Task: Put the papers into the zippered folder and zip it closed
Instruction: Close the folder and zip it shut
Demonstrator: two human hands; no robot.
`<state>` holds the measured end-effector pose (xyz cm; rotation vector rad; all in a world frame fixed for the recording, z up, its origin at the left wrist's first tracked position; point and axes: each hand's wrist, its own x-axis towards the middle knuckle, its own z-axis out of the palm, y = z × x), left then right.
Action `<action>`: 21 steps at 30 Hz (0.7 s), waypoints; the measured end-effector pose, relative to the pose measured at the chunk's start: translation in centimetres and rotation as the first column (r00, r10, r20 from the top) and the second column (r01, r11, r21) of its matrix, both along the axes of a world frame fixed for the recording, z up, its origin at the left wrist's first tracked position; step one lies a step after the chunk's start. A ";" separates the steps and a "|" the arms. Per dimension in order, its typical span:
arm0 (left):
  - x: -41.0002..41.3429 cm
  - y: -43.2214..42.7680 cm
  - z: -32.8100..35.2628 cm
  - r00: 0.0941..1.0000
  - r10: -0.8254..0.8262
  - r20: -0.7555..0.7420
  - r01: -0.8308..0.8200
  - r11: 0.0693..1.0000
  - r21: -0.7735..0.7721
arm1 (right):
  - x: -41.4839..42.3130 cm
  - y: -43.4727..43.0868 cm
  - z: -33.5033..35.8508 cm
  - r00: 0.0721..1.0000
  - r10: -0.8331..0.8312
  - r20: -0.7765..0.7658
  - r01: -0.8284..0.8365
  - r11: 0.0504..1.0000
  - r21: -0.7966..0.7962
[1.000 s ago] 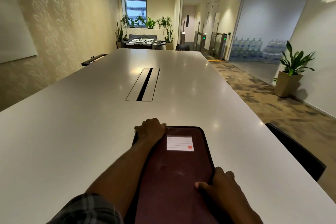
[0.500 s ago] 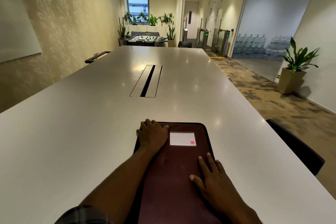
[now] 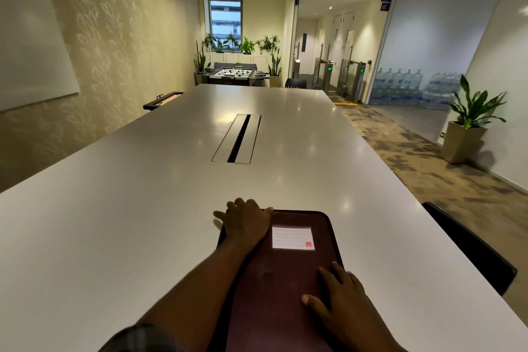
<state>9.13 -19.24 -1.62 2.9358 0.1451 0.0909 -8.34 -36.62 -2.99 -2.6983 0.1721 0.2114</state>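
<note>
Folder (image 3: 274,288) lies flat under both hands' open fingers, left (image 3: 245,223) and right (image 3: 340,297).

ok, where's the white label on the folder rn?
Head view: white label sits on the folder cover's far end, just right of the left hand.

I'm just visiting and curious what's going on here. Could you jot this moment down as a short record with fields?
setting: long white table in a meeting room
folder: dark red zippered folder, lying flat, cover down
label: white label on the cover
left hand: left hand flat on the far left corner
right hand: right hand flat near the right edge
papers: none visible
zipper state: cannot tell
</note>
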 end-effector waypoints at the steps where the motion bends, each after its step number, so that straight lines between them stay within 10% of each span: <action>1: 0.8 -0.2 0.6 0.998 -0.065 -0.022 0.065 0.998 -0.022 | 0.1 0.1 0.0 1.000 -0.004 0.005 0.004 1.000 0.001; 11: 6.0 0.0 2.6 0.844 -0.446 -0.298 0.399 0.894 -0.204 | -0.1 -0.8 -1.8 0.997 -0.011 0.083 0.014 0.999 -0.032; 21: 6.4 -0.1 2.4 0.801 -0.536 -0.266 0.475 0.840 -0.262 | -0.3 -0.8 -2.6 0.988 -0.009 0.157 0.016 0.999 -0.041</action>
